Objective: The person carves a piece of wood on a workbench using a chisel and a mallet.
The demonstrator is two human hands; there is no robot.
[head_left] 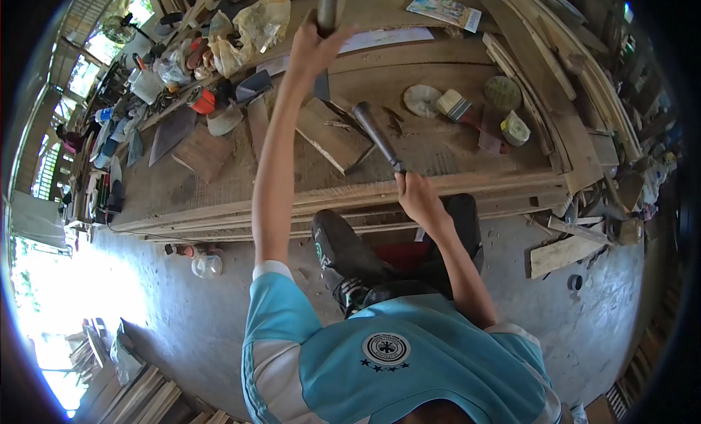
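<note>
My left hand (pixel 314 50) is stretched far out over the bench, closed around the lower end of a round grey-brown bar (pixel 330 11); the bar's upper end is out of view. My right hand (pixel 422 197) is at the bench's near edge, fingers wrapped round the metal part of a chisel (pixel 376 132). The chisel's dark handle points up and away; my fingers hide its blade. Between the hands lies a rough wooden block (pixel 332 135). A paintbrush (pixel 454 105) and a tape roll (pixel 515 130) lie to the right.
Two round discs, one pale (pixel 422 100) and one darker (pixel 503 93), lie on the workbench (pixel 241 194). Long boards (pixel 540 51) are stacked along its right side. Plastic bags (pixel 263 22) and an orange container (pixel 201 100) crowd the left. Offcuts (pixel 566 252) lie on the floor.
</note>
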